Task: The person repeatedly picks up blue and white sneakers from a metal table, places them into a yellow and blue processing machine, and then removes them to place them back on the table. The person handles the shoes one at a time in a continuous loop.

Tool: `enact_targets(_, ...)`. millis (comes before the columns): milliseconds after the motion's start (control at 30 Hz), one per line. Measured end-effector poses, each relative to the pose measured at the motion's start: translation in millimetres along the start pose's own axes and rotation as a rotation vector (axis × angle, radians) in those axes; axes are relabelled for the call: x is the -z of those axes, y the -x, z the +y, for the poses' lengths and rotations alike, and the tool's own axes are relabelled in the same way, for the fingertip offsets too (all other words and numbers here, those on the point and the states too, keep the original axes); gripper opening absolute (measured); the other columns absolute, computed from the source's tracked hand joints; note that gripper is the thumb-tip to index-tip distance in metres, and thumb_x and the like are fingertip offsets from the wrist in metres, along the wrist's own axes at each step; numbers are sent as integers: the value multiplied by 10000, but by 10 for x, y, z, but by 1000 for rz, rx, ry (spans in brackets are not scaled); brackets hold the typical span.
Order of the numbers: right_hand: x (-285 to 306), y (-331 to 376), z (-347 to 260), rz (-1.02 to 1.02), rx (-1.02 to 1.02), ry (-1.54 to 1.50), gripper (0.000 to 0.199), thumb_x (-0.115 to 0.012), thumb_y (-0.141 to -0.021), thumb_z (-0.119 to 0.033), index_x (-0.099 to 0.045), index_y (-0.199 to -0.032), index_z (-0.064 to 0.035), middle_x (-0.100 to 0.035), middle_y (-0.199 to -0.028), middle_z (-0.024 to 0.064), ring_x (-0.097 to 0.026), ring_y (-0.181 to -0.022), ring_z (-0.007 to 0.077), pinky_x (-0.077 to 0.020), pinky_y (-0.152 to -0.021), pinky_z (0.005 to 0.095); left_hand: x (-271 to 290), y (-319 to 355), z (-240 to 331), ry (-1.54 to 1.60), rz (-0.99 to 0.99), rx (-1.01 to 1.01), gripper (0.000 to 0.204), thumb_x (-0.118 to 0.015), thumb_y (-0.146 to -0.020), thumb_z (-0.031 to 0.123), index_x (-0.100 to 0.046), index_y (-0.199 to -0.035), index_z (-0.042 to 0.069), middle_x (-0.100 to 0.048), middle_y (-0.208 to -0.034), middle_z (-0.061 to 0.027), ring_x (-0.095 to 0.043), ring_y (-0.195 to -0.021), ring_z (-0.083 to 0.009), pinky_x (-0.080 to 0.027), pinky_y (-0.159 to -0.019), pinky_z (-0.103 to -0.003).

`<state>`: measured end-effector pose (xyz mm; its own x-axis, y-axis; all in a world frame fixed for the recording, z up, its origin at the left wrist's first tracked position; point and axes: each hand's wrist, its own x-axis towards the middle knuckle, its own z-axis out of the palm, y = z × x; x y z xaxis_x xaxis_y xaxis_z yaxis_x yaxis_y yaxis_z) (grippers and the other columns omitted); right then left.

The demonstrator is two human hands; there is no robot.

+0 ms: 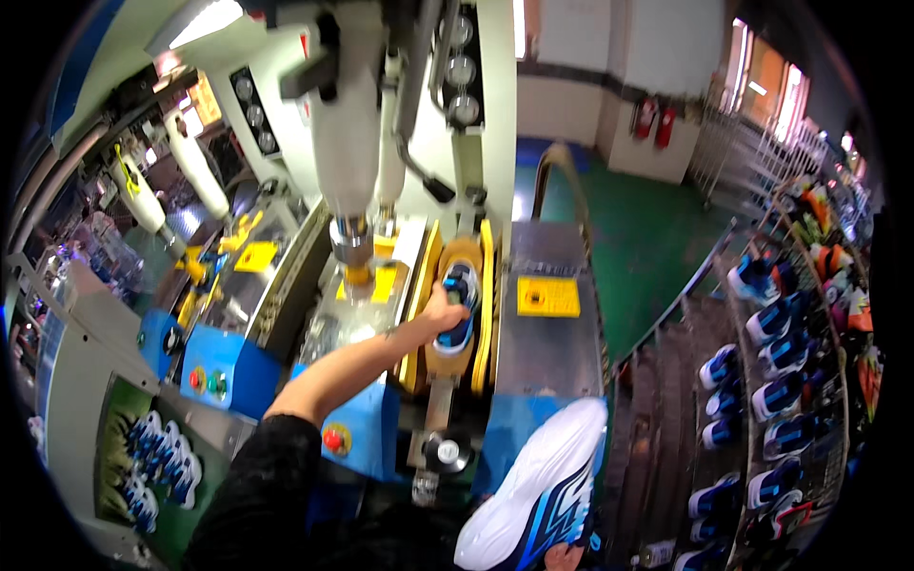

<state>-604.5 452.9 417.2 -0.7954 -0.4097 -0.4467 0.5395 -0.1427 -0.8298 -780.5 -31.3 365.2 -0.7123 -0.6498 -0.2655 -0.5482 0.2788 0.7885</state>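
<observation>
My left hand (447, 312) reaches into the press and is closed on a blue sneaker (457, 338) with a white edge. That shoe rests on a tan pad between two upright yellow side pads (484, 314). At the lower edge, my right hand (564, 558) shows only a few fingers, wrapped on the upper of a second sneaker (533, 485). This one is tilted, with its white sole toward me and blue and black patterning along its side. The rest of my right hand is hidden.
A white press cylinder (347, 124) with a metal tip hangs left of the pads. A red button (335, 439) sits on the blue front. Racks of sneakers (785, 395) stand at the right, and more sneakers (162, 457) lie in a compartment at lower left.
</observation>
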Motion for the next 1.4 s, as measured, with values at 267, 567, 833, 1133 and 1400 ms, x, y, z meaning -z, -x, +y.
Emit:
enact_targets(267,-711,-623,-306,12,154,239,435,-520,-983,-322,-492,-1259,14,-585,-1192,108,-560,-1082,188,-446,-939,341,1308,1947,108,583,-295,9,609,-755,-743,187,-521,-1282,28,-653,-1043,-119,-649,-942,-200,-523,-809,-354)
enact_targets(567,-2881,-3562,-1044,-171,158,945,498,-652,-878,-292,-522,-1225,41,-613,-1185,213,-613,-1080,344,-501,-898,439,1672,4751,-1155,1266,558,62,695,-740,-699,153,-476,-1313,-36,-585,-1220,-167,-603,-1104,-288,-490,-958,-416)
enact_targets(833,-3046,-3533,-179,-52,557,1301,640,-687,-820,-181,-351,-1274,121,-447,-1252,385,-501,-1149,486,-422,-993,482,1303,5630,-1837,1219,1066,973,477,-601,-912,211,-529,-1335,2,-599,-1159,-82,-536,-1061,-204,-477,-849,-324)
enact_targets(1133,-3188,-3328,-308,-47,505,1331,676,-676,-829,-258,-369,-1308,108,-509,-1232,343,-514,-1151,459,-432,-984,466,1756,4869,-2218,1085,588,942,477,-535,-958,236,-476,-1372,8,-612,-1169,-91,-606,-978,-218,-526,-796,-307)
enact_targets(1400,-3935,-930,667,-638,1113,1101,648,-657,-805,-289,-454,-1329,32,-459,-1354,273,-402,-1299,432,-313,-1065,567,1637,4635,-2510,1336,358,574,356,-665,-820,132,-555,-1129,-8,-663,-968,-117,-666,-819,-237,-559,-786,-369)
